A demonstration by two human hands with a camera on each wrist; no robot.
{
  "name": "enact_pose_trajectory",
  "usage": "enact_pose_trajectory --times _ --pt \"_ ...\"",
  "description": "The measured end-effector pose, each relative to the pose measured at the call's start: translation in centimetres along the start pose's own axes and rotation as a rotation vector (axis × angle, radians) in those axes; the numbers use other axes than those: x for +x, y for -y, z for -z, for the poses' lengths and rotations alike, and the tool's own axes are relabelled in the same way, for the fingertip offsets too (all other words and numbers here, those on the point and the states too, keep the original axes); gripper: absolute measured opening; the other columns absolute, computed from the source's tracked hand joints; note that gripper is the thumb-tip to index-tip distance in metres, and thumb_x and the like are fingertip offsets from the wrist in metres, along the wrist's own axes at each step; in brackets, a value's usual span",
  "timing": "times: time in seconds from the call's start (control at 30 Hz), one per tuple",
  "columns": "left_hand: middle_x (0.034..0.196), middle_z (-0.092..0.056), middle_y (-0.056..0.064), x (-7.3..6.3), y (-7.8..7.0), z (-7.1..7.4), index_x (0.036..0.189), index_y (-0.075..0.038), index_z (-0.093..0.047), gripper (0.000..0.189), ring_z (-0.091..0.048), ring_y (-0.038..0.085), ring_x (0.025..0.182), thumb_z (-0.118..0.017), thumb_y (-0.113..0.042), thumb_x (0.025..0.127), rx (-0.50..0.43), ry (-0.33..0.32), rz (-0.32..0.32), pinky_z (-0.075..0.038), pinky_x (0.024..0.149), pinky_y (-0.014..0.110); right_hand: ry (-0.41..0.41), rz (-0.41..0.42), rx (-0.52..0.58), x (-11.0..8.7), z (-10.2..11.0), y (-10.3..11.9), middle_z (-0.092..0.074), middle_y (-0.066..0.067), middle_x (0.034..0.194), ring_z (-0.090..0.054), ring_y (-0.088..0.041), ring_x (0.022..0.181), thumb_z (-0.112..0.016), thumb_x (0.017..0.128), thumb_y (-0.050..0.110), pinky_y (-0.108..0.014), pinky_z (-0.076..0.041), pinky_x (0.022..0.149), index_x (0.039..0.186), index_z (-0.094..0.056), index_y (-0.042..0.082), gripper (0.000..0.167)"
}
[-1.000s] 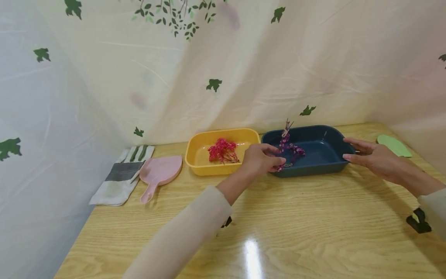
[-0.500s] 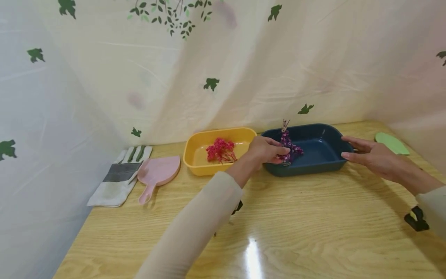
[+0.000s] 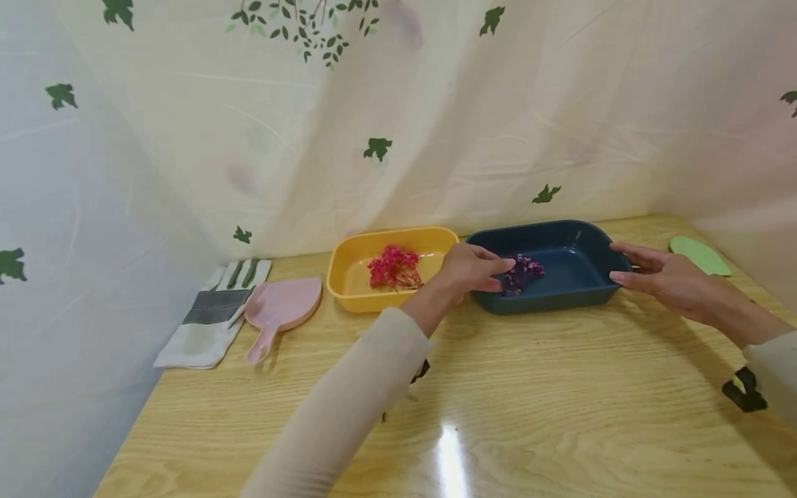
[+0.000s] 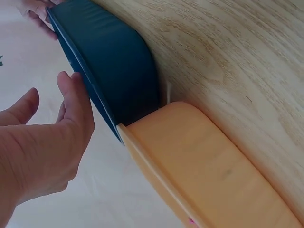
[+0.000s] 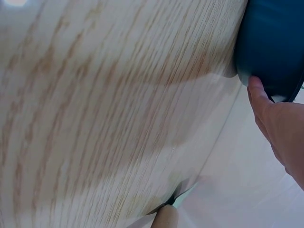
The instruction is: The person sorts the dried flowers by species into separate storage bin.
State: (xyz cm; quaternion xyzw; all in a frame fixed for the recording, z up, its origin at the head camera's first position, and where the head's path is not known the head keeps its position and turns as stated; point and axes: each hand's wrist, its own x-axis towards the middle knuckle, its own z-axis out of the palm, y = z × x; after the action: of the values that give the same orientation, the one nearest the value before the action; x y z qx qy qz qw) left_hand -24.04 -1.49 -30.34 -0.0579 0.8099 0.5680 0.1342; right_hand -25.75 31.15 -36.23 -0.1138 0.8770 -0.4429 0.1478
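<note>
A sprig of small purple flowers (image 3: pixel 524 270) lies in the left part of a dark blue baking dish (image 3: pixel 563 301). My left hand (image 3: pixel 467 271) hovers at the dish's left end, palm partly hiding the sprig's stems. In the left wrist view that hand (image 4: pixel 47 142) has its thumb and fingers apart, with nothing between them. My right hand (image 3: pixel 675 283) holds the dish's right end between thumb and fingers. The right wrist view has one digit pressed to the outer wall of the dish (image 5: pixel 273 47).
Left of the blue dish stands a yellow dish (image 3: pixel 361 302) with bright pink dried flowers (image 3: pixel 395 266). A pink dustpan-shaped scoop (image 3: pixel 289 301) and striped folded cloth gloves (image 3: pixel 212 318) lie farther left. A light green flat piece (image 3: pixel 700 256) lies at the right, before a printed curtain (image 3: pixel 436 138).
The purple sprig, upright in my left fingers before, has dropped flat into the blue dish, and the left fingers have let it go. The right hand stays at the dish's end.
</note>
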Motion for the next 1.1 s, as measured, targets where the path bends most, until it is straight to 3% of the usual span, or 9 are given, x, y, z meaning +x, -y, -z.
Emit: enact_pose_trajectory --times 0.13,0.3,0.37,0.43,0.5,0.63,0.8,0.93,1.1 --pt "0.090 -0.069 0.006 -1.6 0.1 0.7 0.091 -0.007 -0.072 0.020 -0.069 0.022 0.077 -0.074 -0.026 0.085 0.113 0.028 -0.119 -0.060 0.074 0.033 0.002 -0.009 0.007 -0.1 0.2 0.0 0.001 -0.027 0.157 -0.002 -0.049 0.140 -0.054 0.099 0.034 -0.069 -0.023 0.104 0.156 -0.005 0.017 0.076" --pt "0.076 -0.066 -0.001 -4.9 0.5 2.2 0.087 -0.011 -0.073 0.019 -0.060 0.015 0.068 -0.071 -0.029 0.088 0.391 0.060 -0.378 -0.051 0.056 0.022 -0.003 -0.020 -0.024 -0.3 0.6 0.0 0.001 -0.024 0.158 -0.003 -0.047 0.141 -0.053 0.099 0.035 -0.062 -0.031 0.104 0.156 -0.005 0.018 0.076" --pt "0.076 -0.065 -0.004 -6.4 1.0 3.0 0.088 -0.011 -0.073 0.019 -0.057 0.013 0.066 -0.070 -0.029 0.089 0.494 0.074 -0.464 -0.049 0.055 0.020 -0.007 -0.019 -0.035 -0.4 0.7 0.0 0.001 -0.024 0.158 -0.003 -0.048 0.141 -0.053 0.099 0.035 -0.061 -0.033 0.103 0.156 -0.005 0.018 0.076" --pt "0.080 -0.066 -0.004 -7.8 1.6 3.9 0.091 -0.010 -0.073 0.020 -0.057 0.010 0.070 -0.070 -0.029 0.090 0.559 0.096 -0.500 -0.049 0.057 0.019 -0.008 -0.018 -0.038 -0.5 0.8 0.0 0.001 -0.024 0.158 -0.003 -0.048 0.141 -0.053 0.099 0.035 -0.061 -0.032 0.103 0.156 -0.006 0.019 0.076" --pt "0.087 -0.068 -0.003 -9.2 2.6 4.9 0.097 -0.009 -0.073 0.022 -0.059 0.010 0.075 -0.069 -0.030 0.090 0.602 0.113 -0.486 -0.052 0.064 0.020 -0.007 -0.012 -0.032 -0.5 0.8 0.1 0.001 -0.025 0.157 -0.003 -0.049 0.141 -0.053 0.099 0.035 -0.067 -0.026 0.104 0.156 -0.005 0.019 0.076" --pt "0.101 -0.069 0.002 -11.1 5.1 6.9 0.106 -0.009 -0.072 0.029 -0.061 0.012 0.085 -0.070 -0.032 0.089 0.642 0.137 -0.411 -0.054 0.076 0.027 -0.008 -0.016 -0.039 -0.5 0.8 0.2 0.000 -0.025 0.158 -0.005 -0.048 0.141 -0.053 0.099 0.036 -0.068 -0.024 0.104 0.156 -0.006 0.019 0.076" --pt "0.109 -0.067 0.008 -12.9 8.2 9.4 0.113 -0.006 -0.068 0.037 -0.061 0.018 0.088 -0.073 -0.033 0.087 0.679 0.132 -0.332 -0.054 0.079 0.036 -0.010 -0.020 -0.022 -0.7 0.7 0.3 0.001 -0.025 0.157 -0.006 -0.049 0.140 -0.054 0.099 0.035 -0.068 -0.023 0.105 0.156 -0.006 0.018 0.076" --pt "0.118 -0.061 0.010 -14.0 10.4 10.9 0.121 -0.005 -0.063 0.048 -0.060 0.025 0.103 -0.077 -0.030 0.082 0.696 0.038 -0.329 -0.052 0.087 0.043 -0.007 -0.026 0.008 -0.6 0.2 0.2 0.003 -0.024 0.158 -0.006 -0.050 0.140 -0.055 0.098 0.036 -0.068 -0.022 0.106 0.156 -0.006 0.017 0.078" --pt "0.126 -0.054 0.011 -14.6 12.5 11.6 0.131 -0.006 -0.055 0.066 -0.053 0.029 0.115 -0.083 -0.030 0.076 0.735 -0.061 -0.294 -0.051 0.091 0.047 -0.009 -0.023 0.029 -0.4 -0.3 0.3 0.003 -0.026 0.157 -0.007 -0.051 0.139 -0.055 0.098 0.037 -0.068 -0.023 0.106 0.156 -0.006 0.016 0.078"
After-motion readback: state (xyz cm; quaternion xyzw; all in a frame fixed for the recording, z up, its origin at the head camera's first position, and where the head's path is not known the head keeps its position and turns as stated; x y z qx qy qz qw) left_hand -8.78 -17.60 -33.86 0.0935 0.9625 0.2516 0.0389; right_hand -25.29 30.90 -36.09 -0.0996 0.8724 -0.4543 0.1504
